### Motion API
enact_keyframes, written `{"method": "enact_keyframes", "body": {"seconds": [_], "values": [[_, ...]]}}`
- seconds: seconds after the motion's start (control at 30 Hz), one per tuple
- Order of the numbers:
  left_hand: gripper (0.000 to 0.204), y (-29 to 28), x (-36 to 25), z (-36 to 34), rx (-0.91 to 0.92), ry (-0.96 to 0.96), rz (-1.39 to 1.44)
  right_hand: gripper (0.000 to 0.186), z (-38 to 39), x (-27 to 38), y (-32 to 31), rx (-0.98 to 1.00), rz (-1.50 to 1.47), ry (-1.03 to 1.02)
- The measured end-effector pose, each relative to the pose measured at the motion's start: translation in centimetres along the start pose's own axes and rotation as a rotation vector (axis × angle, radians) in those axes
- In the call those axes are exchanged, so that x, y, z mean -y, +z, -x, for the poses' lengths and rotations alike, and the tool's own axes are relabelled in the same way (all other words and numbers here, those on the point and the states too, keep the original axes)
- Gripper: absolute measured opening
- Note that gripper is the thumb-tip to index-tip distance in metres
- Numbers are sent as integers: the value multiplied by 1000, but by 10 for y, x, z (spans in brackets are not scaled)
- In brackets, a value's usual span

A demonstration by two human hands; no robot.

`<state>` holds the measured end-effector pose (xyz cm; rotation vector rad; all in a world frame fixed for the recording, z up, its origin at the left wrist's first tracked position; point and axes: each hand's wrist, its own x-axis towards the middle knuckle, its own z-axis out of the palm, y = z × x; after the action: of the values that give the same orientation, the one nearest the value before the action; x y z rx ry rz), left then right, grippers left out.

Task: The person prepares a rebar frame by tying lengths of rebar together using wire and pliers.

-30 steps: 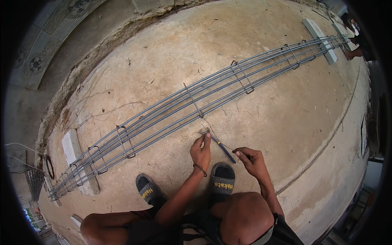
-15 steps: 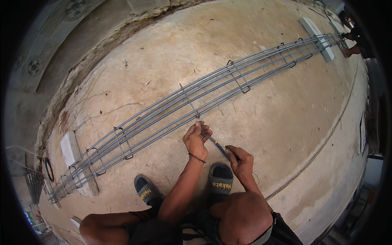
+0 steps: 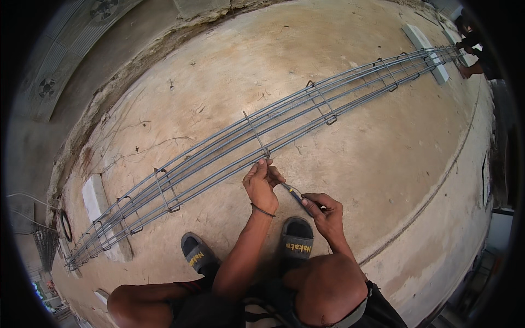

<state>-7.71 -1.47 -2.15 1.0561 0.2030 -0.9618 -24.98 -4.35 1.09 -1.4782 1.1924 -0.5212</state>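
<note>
A long steel rebar cage (image 3: 322,104) lies diagonally across the concrete floor. My left hand (image 3: 262,186) has its fingers pinched at the lower bar, just under an upright stirrup (image 3: 252,130); what exactly they hold, thin wire or the tool's head, is partly hidden. A dark-handled hand tool (image 3: 293,192) with a yellow band slants down from those fingers to my right hand (image 3: 325,216), whose closed fingers grip the handle end. My sandalled feet and bent knees are below.
Pale blocks (image 3: 95,202) (image 3: 418,41) lie under the cage's ends. A co-worker's hand (image 3: 470,70) and dark clothing are at the far right end. A rough broken edge (image 3: 76,142) borders the floor at upper left; a wire coil (image 3: 65,224) lies left.
My left hand has moved up to the bar and stirrup. My right hand has moved slightly left and up onto the tool's handle. The tool has shifted up with them.
</note>
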Motion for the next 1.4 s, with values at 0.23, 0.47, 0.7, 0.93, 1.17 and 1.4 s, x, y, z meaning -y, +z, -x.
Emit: {"method": "enact_keyframes", "body": {"seconds": [0.23,0.47,0.7,0.93,1.17,1.4], "values": [[31,-38,16,14,-82,-28,-91,15,12,-17,-8,215,144,195],[33,-27,5,9,112,-103,-568,15,24,-11,-27,388,331,-27],[44,-10,-9,9,239,-135,-550,20,39,-29,-27,343,143,66],[41,-41,-25,6,138,-289,-142,20,23,-16,-26,523,-95,224],[42,-43,-32,10,87,17,-594,30,-28,-11,-8,843,-175,229],[36,-7,-36,-4,263,-7,-673,25,-67,6,-3,690,-392,265]]}}
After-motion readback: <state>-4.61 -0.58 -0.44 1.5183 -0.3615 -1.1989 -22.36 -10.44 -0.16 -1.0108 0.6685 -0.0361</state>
